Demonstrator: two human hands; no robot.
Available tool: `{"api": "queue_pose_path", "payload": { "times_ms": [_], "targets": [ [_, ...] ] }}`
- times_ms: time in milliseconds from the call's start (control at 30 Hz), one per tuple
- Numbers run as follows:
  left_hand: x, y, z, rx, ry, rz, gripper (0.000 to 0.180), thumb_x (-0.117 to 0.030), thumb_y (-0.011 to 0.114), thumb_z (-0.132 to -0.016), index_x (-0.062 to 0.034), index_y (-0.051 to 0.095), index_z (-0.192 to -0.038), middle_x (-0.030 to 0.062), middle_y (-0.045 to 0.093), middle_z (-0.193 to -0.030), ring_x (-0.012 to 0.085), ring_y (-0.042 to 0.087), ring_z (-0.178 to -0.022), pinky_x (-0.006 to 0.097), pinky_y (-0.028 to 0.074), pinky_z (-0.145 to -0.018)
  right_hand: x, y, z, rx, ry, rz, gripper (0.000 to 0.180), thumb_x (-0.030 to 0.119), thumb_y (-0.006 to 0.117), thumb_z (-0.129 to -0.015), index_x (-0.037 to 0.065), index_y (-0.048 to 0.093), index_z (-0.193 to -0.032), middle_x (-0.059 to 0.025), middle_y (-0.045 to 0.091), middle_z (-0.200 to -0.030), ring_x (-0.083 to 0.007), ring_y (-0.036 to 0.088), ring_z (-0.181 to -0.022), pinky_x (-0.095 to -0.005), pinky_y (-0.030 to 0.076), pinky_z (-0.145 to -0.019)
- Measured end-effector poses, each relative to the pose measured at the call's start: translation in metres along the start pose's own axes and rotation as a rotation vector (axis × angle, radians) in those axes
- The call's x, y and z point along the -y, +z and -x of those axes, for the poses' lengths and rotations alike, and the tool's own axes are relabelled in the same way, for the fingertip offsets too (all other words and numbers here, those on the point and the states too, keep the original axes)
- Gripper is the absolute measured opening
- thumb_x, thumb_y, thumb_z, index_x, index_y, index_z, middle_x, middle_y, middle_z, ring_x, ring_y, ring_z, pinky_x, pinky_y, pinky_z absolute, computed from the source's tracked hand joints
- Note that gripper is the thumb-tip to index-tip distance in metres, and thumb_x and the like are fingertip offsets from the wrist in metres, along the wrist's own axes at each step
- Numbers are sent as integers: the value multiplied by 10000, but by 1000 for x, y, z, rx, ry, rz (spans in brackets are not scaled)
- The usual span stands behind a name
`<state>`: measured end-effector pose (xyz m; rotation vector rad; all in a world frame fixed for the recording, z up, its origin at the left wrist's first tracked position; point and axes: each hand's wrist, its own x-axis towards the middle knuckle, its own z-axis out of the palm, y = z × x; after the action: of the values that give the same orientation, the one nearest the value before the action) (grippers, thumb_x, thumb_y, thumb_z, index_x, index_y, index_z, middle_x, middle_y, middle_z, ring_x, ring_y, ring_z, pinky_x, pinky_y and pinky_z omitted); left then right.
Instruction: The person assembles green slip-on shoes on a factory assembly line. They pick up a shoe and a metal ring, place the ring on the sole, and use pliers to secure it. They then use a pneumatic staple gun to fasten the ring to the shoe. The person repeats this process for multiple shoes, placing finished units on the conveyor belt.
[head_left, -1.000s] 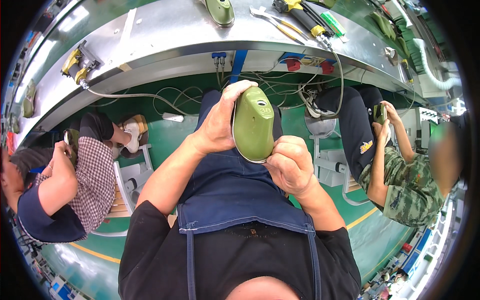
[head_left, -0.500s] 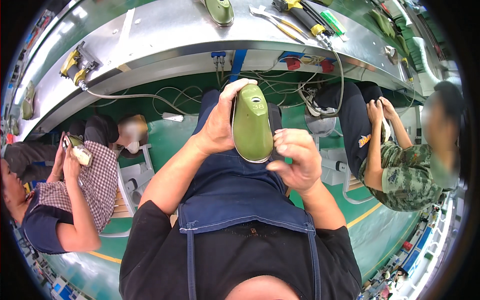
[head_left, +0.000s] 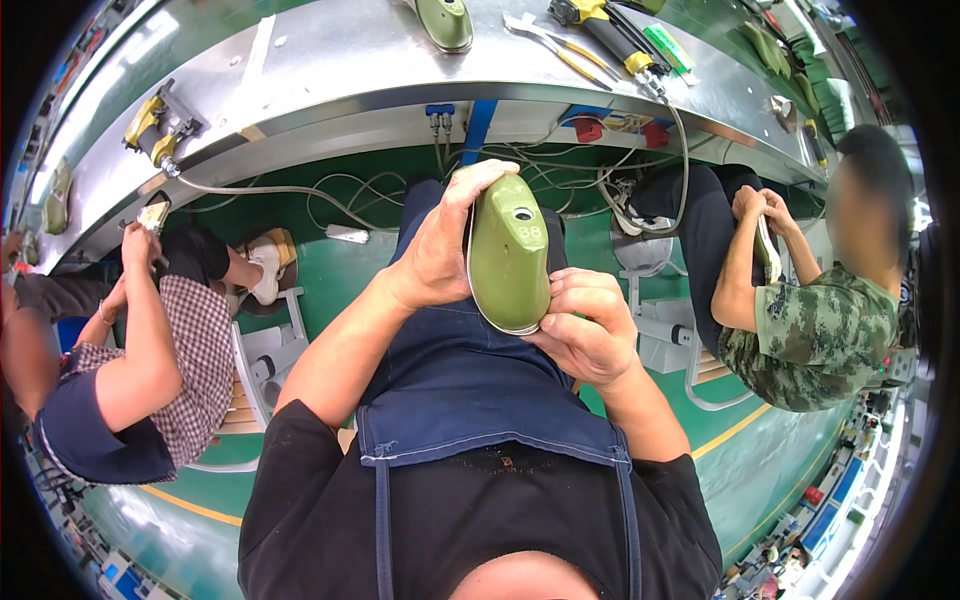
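We sat under a long grey metal workbench that curved across the top of the view, with a green floor beneath it. A dark blue apron covered our lap. On our left a person in a checked shirt held a small pale object up in both hands; on our right a person in a camouflage shirt gripped something thin and pale.

Between our hands, above the apron, we held a green shoe last, upright with its flat top facing us; that face carried a round hole and a small stamped mark. Our left hand was wrapped around its left side, fingers curling over the top end. Our right hand was closed around its lower right edge.

On the bench lay another green last, yellow-handled tools, and a yellow air tool trailing a grey hose.
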<state>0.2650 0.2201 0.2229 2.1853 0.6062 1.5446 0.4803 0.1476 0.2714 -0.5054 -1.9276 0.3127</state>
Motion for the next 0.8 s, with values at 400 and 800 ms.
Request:
{"api": "queue_pose_path", "payload": {
  "times_ms": [400,800],
  "targets": [
    [-2,4,4,24,-34,32,1121,-141,978,-707,-37,267,-1567,221,447,-1520,309,599,-1247,437,489,-1080,3,-5,2,57,-27,86,309,-24,870,-660,28,706,-916,-92,645,-981,-306,677,-910,-407,578,-760],
    [-63,36,72,129,-1156,721,1062,-40,863,-784,-18,194,-1609,187,555,-1389,216,634,-1209,369,520,-1020,-42,18,38,251,858,-707,1264,801,709,-812,24,200,-1668,-236,340,-1642,-340,349,-1536,-488,312,-1240]
  ]
}}
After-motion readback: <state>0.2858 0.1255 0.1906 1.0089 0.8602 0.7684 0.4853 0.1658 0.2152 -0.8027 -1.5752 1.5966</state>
